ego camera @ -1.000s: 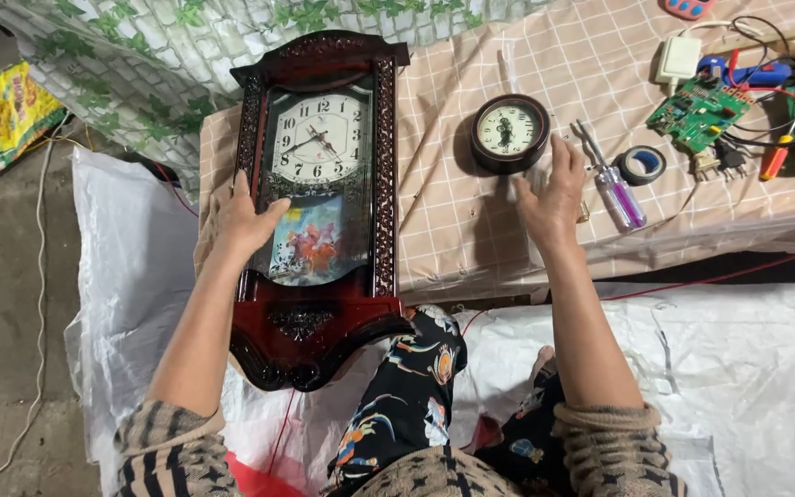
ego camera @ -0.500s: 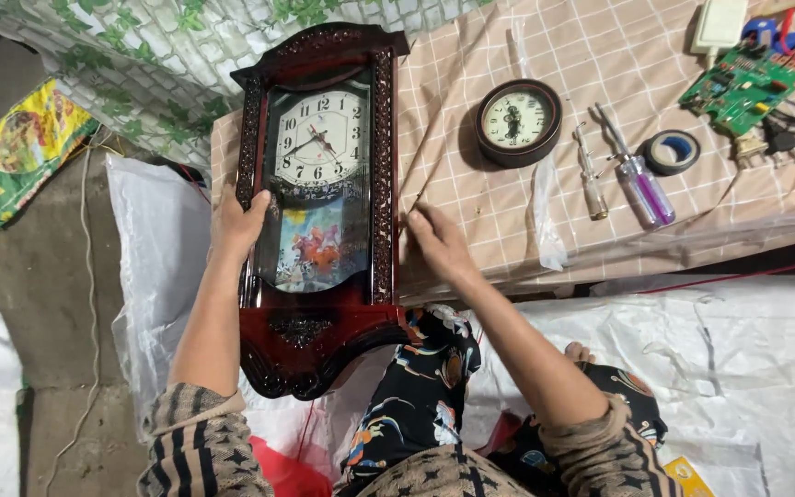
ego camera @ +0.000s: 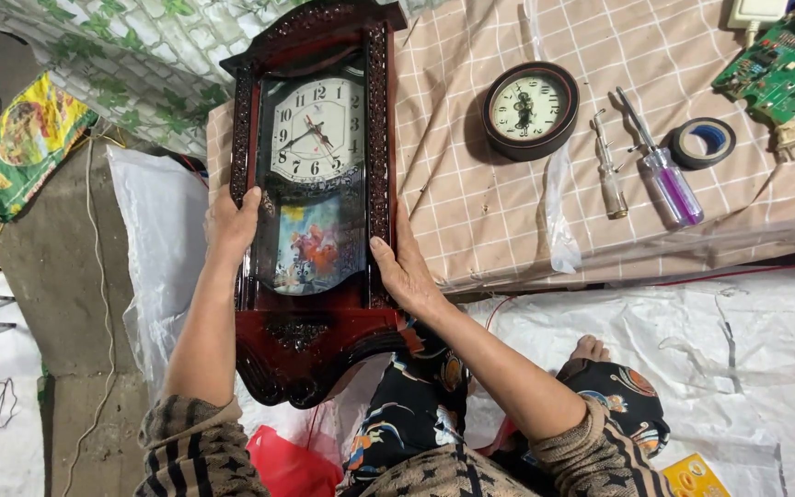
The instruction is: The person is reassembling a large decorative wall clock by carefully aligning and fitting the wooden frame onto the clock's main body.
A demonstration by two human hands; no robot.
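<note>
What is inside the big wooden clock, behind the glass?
Inside the tall dark red carved wooden wall clock, behind its glass, are a white round dial with black numbers and a colourful picture panel. The works behind them are hidden.

A makeshift repair workshop; clocks [ego camera: 531, 109], screwdrivers [ego camera: 660, 161], tape [ego camera: 703, 142], circuit board [ego camera: 777, 63] on cloth-covered bench [ego camera: 471, 212].
</note>
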